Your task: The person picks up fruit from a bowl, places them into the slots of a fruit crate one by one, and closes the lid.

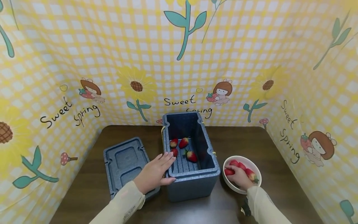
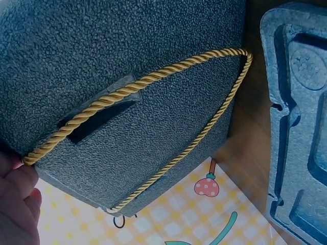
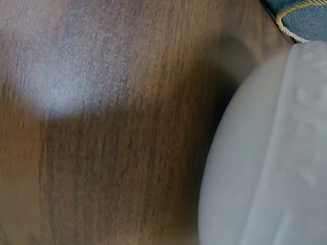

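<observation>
In the head view, my left hand (image 1: 156, 171) rests on the near left corner of a blue-grey foam box (image 1: 193, 183). Its fingers lie straight over the rim, with the thumb along the front edge. Several strawberries (image 1: 183, 142) lie on the ribbed floor inside the box. My right hand (image 1: 240, 177) reaches into a white bowl (image 1: 258, 189), its fingers and thumb around a strawberry (image 1: 229, 172) at the bowl's left side. More strawberries (image 1: 250, 174) surround that hand. The right wrist view shows the bowl's outer wall (image 3: 245, 168) but not the hand.
A matching foam lid (image 1: 127, 158) lies on the brown table (image 1: 92, 186), left of the box. Twisted gold rope (image 2: 148, 79) runs along the box's side. Yellow checked cloth (image 1: 179, 77) with printed flowers hangs round the table.
</observation>
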The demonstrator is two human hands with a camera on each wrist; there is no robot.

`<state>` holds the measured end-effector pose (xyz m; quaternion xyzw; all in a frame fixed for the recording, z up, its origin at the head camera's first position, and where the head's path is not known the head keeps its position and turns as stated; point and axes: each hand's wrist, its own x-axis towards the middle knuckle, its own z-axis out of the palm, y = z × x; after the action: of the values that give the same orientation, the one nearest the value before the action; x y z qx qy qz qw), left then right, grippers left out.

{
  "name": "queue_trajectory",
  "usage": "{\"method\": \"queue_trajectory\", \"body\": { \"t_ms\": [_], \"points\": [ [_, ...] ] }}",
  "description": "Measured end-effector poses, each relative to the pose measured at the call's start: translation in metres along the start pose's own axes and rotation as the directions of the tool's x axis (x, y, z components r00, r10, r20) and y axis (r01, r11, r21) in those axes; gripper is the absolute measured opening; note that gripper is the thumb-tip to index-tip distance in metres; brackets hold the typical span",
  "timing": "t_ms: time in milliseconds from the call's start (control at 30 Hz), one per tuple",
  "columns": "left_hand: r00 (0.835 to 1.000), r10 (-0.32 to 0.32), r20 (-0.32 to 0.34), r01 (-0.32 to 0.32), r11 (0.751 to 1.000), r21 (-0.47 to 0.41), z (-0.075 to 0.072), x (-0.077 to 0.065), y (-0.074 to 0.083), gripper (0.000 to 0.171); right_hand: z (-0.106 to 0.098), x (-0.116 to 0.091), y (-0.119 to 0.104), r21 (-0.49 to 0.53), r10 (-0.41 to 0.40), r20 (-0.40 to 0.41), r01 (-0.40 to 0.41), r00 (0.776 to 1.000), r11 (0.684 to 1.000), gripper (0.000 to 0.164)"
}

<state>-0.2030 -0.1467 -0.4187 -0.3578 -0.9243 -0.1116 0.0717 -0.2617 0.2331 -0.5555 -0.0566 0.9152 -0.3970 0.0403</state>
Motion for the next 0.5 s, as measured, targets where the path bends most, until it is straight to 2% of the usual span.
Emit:
{"method": "queue_trajectory", "body": {
  "t_ms": [267, 500],
  "points": [
    [1.0, 0.009, 0.015, -0.009, 1.0, -0.011, 0.002, 0.006, -0.002, 0.067, -0.008, -0.005, -0.001, 0.054, 0.05, -0.019, -0.049, 0.999, 0.997, 0.047],
    [0.999, 0.036, 0.019, -0.037, 0.998, 0.043, 0.002, 0.005, -0.003, 0.067, -0.021, -0.009, -0.013, 0.068, 0.005, -0.051, -0.002, 0.999, 0.998, 0.043]
  ]
}}
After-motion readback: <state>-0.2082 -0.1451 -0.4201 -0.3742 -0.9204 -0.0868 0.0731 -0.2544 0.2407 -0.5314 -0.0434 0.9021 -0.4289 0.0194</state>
